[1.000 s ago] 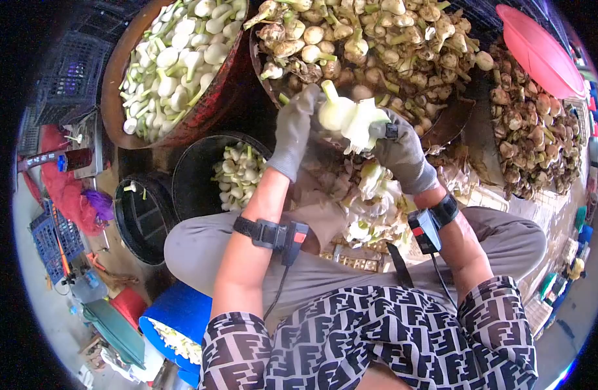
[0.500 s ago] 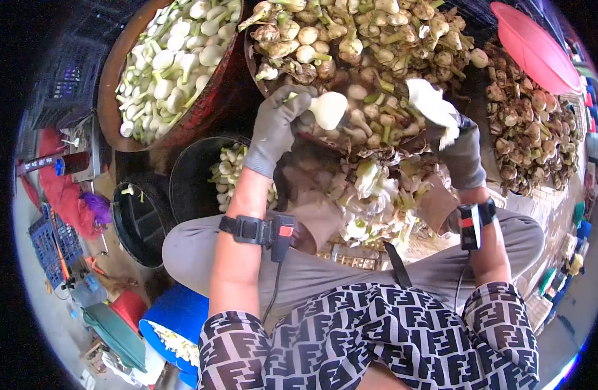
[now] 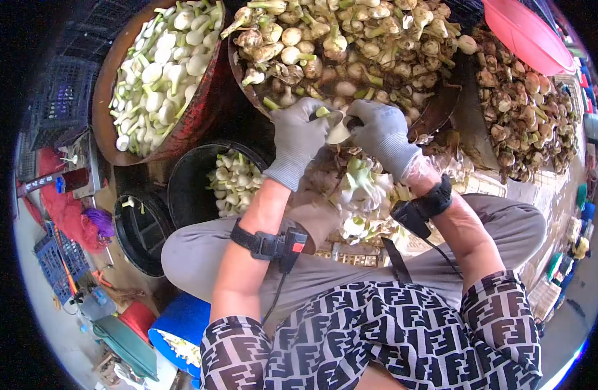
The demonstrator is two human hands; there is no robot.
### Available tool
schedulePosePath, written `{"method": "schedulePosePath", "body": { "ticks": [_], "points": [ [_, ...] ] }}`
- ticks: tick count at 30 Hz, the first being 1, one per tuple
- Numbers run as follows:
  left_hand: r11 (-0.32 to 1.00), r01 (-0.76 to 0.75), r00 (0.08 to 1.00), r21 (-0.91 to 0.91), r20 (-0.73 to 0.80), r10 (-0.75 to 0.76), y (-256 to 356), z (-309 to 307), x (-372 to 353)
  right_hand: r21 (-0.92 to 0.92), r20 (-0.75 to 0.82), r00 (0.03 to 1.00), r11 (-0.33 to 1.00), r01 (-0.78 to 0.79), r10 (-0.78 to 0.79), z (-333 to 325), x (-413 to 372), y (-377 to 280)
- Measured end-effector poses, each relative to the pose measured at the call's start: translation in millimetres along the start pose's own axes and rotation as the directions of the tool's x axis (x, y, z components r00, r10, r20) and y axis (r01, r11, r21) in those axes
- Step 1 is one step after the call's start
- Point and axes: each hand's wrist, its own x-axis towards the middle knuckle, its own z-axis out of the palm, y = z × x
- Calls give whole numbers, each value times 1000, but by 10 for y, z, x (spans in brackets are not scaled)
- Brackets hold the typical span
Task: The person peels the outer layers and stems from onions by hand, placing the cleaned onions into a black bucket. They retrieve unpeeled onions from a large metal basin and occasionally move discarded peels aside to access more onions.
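Note:
My left hand (image 3: 303, 136), in a grey glove, is closed around a white garlic bulb (image 3: 338, 134). A short green stem stub sticks up between its fingers. My right hand (image 3: 381, 133), gloved alike, is closed against the bulb's right side, its fingertips partly hidden. Both hands are over the near rim of a wide tub (image 3: 247, 88) full of unpeeled, soiled garlic (image 3: 383, 39), some of it lying in murky water. Below the hands, a pile of stripped garlic skins (image 3: 364, 188) lies between my legs.
At upper left a red tub (image 3: 104, 123) holds peeled white garlic. A black bucket (image 3: 182, 175) with more bulbs stands before my left knee, beside a smaller black bucket (image 3: 126, 224). Unpeeled garlic (image 3: 523, 117) is heaped at right under a pink basin (image 3: 530, 36). A blue bucket (image 3: 182, 312) is lower left.
My right hand has come left to the bulb; the white skin it held is out of its grip. My left hand has moved slightly right and down, still with the garlic bulb.

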Motion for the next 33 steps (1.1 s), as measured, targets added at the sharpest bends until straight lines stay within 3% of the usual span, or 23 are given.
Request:
{"method": "schedulePosePath", "body": {
  "ticks": [2,5,6,7,9,10,11,12,13,14,15,16,17,18,21,22,23,26,30,31,33],
  "points": [
    [995,5,999,96,36,-8,31,-13,-38,-124,108,991,990,-68,82,-38,-16,-78],
    [980,169,963,-107,230,-141,34,-142,-7,-138,152,973,978,-154,175,-18,-47,66],
    [928,290,928,-233,305,-213,216,-258,14,-97,102,979,981,-167,177,-23,-88,152],
    [914,256,937,-315,312,-155,300,-345,48,-96,122,966,971,-217,228,-38,-129,227],
    [787,210,962,-579,264,-63,367,-510,96,-98,158,931,943,-317,329,-70,-225,372],
    [944,-25,996,-328,74,52,338,-641,148,-89,194,941,960,-265,278,-20,-303,442],
    [974,-226,973,-21,-64,224,277,-772,217,-77,358,905,973,-216,229,45,-364,490],
    [953,-173,970,-250,-210,121,203,-853,259,-77,499,841,978,-195,207,12,-430,505],
    [776,-148,980,-614,-199,29,25,-947,349,-86,627,753,979,-187,199,-96,-519,590],
    [466,-136,981,-874,-186,-63,-148,-1043,425,-28,609,764,969,-247,212,-223,-581,607],
    [-9,-98,994,-995,-97,-39,-336,-1310,422,78,601,783,963,-258,161,-240,-505,508],
    [51,-85,985,-995,-92,-146,-309,-1402,335,206,666,715,868,-451,213,-244,-413,523],
    [102,-64,965,-993,-87,-247,-276,-1379,269,299,523,851,924,-238,50,-112,-289,666],
    [124,-32,941,-992,-72,-332,-203,-1220,289,291,437,899,943,-165,22,-54,-113,704],
    [217,64,884,-974,-45,-465,-102,-817,368,189,268,962,977,-100,47,193,432,1010],
    [123,129,931,-984,78,-356,-98,-776,390,68,303,952,996,-58,35,374,699,1202],
    [149,168,935,-974,110,-336,-82,-754,401,-40,337,942,999,-3,16,563,911,1281],
    [275,198,904,-941,67,-422,-2,-727,424,-69,429,903,998,0,29,734,1299,1092],
    [296,219,866,-930,44,-499,40,-712,447,-95,453,855,967,-237,254,1176,1565,947],
    [294,226,860,-929,48,-508,22,-709,451,-208,464,878,978,-23,119,1398,1665,1090],
    [290,248,835,-924,52,-548,-7,-685,465,-408,526,839,825,391,-138,2041,1871,1636]
  ]
}}
